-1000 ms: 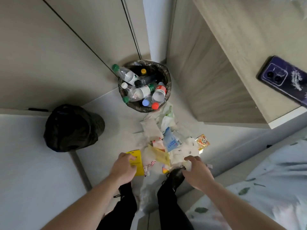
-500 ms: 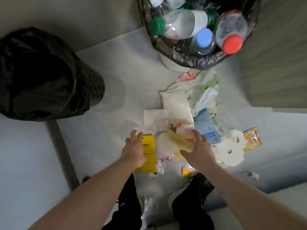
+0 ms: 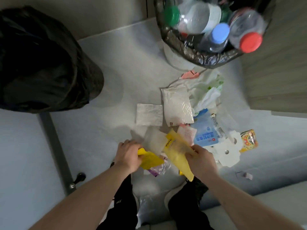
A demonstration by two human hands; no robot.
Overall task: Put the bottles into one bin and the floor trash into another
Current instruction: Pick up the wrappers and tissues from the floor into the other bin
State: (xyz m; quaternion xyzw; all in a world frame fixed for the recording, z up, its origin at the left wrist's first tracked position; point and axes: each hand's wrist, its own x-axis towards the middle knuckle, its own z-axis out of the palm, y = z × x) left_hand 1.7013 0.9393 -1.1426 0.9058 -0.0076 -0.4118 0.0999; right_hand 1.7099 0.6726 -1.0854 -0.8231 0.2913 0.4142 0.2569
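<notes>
Both hands on floor trash, lower centre.
Left hand [image 3: 128, 156] grips yellow box [image 3: 150, 159]; right hand [image 3: 201, 161] pinches yellow packet [image 3: 177, 151] beside it.

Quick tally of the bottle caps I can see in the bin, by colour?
Green caps: 1
Blue caps: 1
Red caps: 1
Total: 3 caps clearly showing in the bottle bin. The view is blurred, and a second green patch behind the clear bottle could be a cap or a label, so I left it out.

pale floor [image 3: 106, 67] under scattered wrappers [image 3: 177, 107], two bins [image 3: 197, 57]
</notes>
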